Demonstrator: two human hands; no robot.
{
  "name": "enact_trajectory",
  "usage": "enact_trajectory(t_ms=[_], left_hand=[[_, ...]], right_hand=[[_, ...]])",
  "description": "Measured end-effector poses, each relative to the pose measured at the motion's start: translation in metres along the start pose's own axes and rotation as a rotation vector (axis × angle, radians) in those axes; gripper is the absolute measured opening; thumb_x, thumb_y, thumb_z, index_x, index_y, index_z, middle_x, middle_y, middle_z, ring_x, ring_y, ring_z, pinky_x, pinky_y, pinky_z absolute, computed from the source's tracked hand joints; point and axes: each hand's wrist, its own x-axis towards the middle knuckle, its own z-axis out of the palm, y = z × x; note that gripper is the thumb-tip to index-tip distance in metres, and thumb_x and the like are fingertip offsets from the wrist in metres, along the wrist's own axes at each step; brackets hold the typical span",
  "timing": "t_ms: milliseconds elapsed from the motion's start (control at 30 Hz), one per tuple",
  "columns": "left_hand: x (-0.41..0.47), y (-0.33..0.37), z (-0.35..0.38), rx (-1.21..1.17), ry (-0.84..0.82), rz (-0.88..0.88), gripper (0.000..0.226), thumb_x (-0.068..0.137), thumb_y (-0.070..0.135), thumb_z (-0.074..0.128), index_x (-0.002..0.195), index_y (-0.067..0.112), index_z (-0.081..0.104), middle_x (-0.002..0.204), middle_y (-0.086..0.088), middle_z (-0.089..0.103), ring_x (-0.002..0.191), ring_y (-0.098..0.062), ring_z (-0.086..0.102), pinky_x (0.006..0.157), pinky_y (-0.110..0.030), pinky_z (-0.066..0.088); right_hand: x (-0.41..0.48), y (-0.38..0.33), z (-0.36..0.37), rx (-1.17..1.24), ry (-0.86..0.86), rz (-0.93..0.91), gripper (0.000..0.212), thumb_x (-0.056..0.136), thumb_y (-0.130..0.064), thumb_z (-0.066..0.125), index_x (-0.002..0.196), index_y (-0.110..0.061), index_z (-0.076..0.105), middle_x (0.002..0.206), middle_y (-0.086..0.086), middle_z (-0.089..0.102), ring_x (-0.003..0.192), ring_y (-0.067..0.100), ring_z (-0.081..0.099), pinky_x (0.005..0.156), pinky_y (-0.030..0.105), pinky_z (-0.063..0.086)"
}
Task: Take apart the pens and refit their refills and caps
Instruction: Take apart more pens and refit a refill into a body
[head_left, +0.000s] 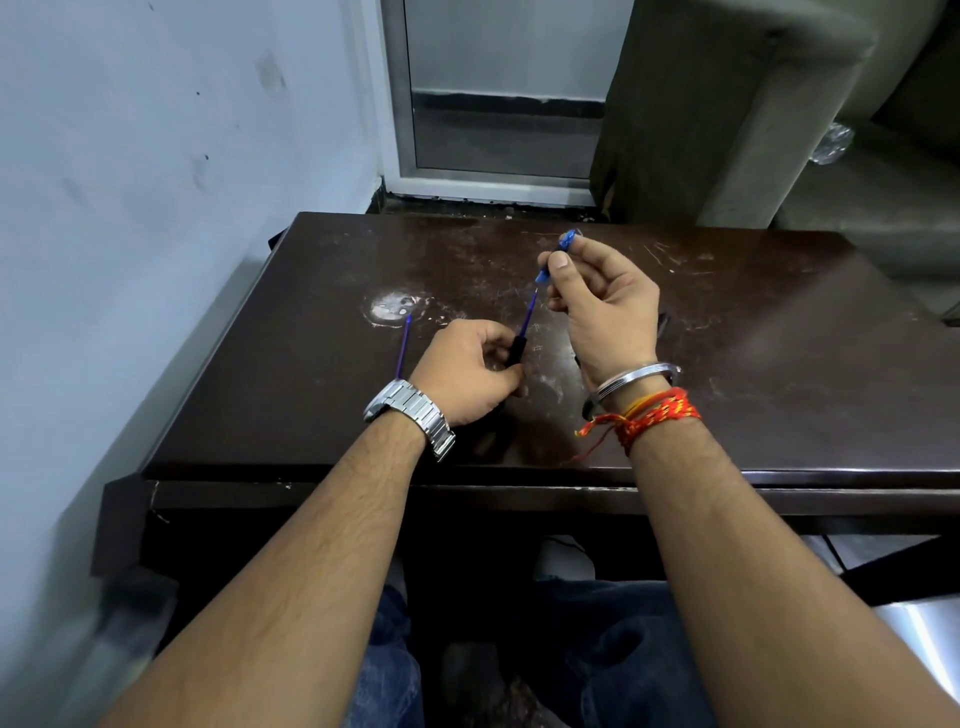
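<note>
My left hand (470, 371) grips a black pen barrel (518, 349) above the dark wooden table (753, 364). A thin blue refill (529, 318) runs up from the barrel to a blue pen tip piece (558, 257), which my right hand (597, 306) pinches between thumb and fingers. A second blue refill (403, 345) lies loose on the table just left of my left hand. Dark pen parts lie partly hidden under and behind both hands.
A pale wall runs along the table's left side. A white scuffed patch (392, 306) marks the tabletop. Beyond the far edge stand a framed door (493, 104) and a grey-green sofa (779, 130). My knees sit below the front edge.
</note>
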Motion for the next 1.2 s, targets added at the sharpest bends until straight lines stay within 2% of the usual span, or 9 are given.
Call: enact_trajectory(t_ms=[167, 267, 433, 500, 767, 867, 1000, 1100, 1200], left_hand=[[0.000, 0.000, -0.001, 0.009, 0.007, 0.006, 0.022, 0.080, 0.007, 0.075, 0.079, 0.028, 0.069, 0.070, 0.006, 0.076, 0.062, -0.009, 0.073, 0.048, -0.010, 0.046], [0.001, -0.001, -0.001, 0.027, 0.019, 0.015, 0.020, 0.080, 0.009, 0.074, 0.078, 0.028, 0.069, 0.070, 0.004, 0.076, 0.063, -0.008, 0.073, 0.049, -0.010, 0.045], [0.004, -0.002, -0.002, -0.002, 0.121, 0.071, 0.014, 0.077, 0.010, 0.075, 0.082, 0.023, 0.074, 0.078, -0.001, 0.077, 0.074, -0.017, 0.074, 0.072, -0.035, 0.060], [0.004, -0.002, -0.003, 0.003, 0.153, 0.087, 0.008, 0.076, 0.012, 0.077, 0.081, 0.018, 0.075, 0.076, 0.000, 0.076, 0.072, -0.016, 0.074, 0.073, -0.038, 0.061], [0.004, -0.002, -0.007, 0.040, 0.223, 0.074, 0.020, 0.065, 0.021, 0.090, 0.076, 0.019, 0.073, 0.066, 0.008, 0.070, 0.058, -0.001, 0.065, 0.058, -0.022, 0.056], [0.005, -0.001, -0.006, 0.041, 0.235, 0.064, 0.025, 0.063, 0.022, 0.091, 0.071, 0.025, 0.068, 0.063, 0.012, 0.064, 0.054, 0.006, 0.057, 0.055, -0.013, 0.048], [0.005, -0.001, -0.008, 0.033, 0.218, 0.090, 0.026, 0.062, 0.022, 0.092, 0.070, 0.028, 0.068, 0.067, 0.009, 0.069, 0.061, -0.005, 0.065, 0.061, -0.023, 0.056], [0.006, -0.003, -0.004, 0.053, 0.205, 0.068, 0.023, 0.061, 0.022, 0.090, 0.071, 0.022, 0.069, 0.065, 0.008, 0.069, 0.058, -0.008, 0.064, 0.060, -0.025, 0.055], [0.007, -0.003, -0.003, 0.041, 0.226, 0.052, 0.025, 0.061, 0.022, 0.091, 0.071, 0.024, 0.068, 0.059, 0.015, 0.064, 0.052, 0.003, 0.056, 0.056, -0.017, 0.049]], right_hand=[[0.001, 0.005, -0.002, -0.159, -0.054, 0.004, 0.015, 0.089, -0.015, 0.069, 0.099, -0.026, 0.068, 0.093, 0.002, 0.076, 0.082, 0.007, 0.071, 0.079, 0.031, 0.060], [0.001, 0.006, -0.002, -0.181, -0.086, 0.004, 0.015, 0.089, -0.016, 0.069, 0.097, -0.029, 0.068, 0.092, 0.001, 0.076, 0.081, 0.008, 0.071, 0.077, 0.031, 0.060], [-0.001, 0.009, 0.000, -0.223, -0.158, 0.034, 0.014, 0.086, -0.015, 0.072, 0.094, -0.026, 0.069, 0.089, 0.006, 0.076, 0.081, 0.013, 0.071, 0.075, 0.031, 0.059], [-0.004, 0.010, 0.003, -0.247, -0.198, 0.045, 0.014, 0.086, -0.014, 0.072, 0.094, -0.025, 0.068, 0.089, 0.008, 0.076, 0.079, 0.014, 0.070, 0.074, 0.031, 0.059], [-0.008, 0.010, 0.006, -0.281, -0.160, 0.059, 0.025, 0.073, -0.021, 0.085, 0.086, -0.014, 0.065, 0.069, -0.002, 0.066, 0.053, 0.000, 0.059, 0.047, 0.014, 0.048], [-0.011, 0.009, 0.009, -0.237, -0.139, 0.075, 0.037, 0.071, -0.026, 0.086, 0.099, -0.012, 0.066, 0.080, 0.003, 0.065, 0.065, 0.006, 0.060, 0.052, 0.015, 0.049], [-0.012, 0.008, 0.010, -0.183, -0.139, 0.080, 0.046, 0.079, -0.015, 0.080, 0.120, -0.011, 0.059, 0.080, 0.002, 0.070, 0.072, 0.007, 0.066, 0.060, 0.016, 0.053], [-0.015, 0.007, 0.011, -0.206, -0.133, 0.066, 0.060, 0.074, -0.018, 0.084, 0.122, -0.016, 0.048, 0.084, 0.010, 0.067, 0.072, 0.013, 0.063, 0.061, 0.019, 0.056], [-0.015, 0.007, 0.016, -0.209, -0.135, 0.098, 0.044, 0.078, -0.015, 0.080, 0.115, -0.017, 0.056, 0.091, 0.010, 0.072, 0.077, 0.014, 0.064, 0.076, 0.033, 0.057]])
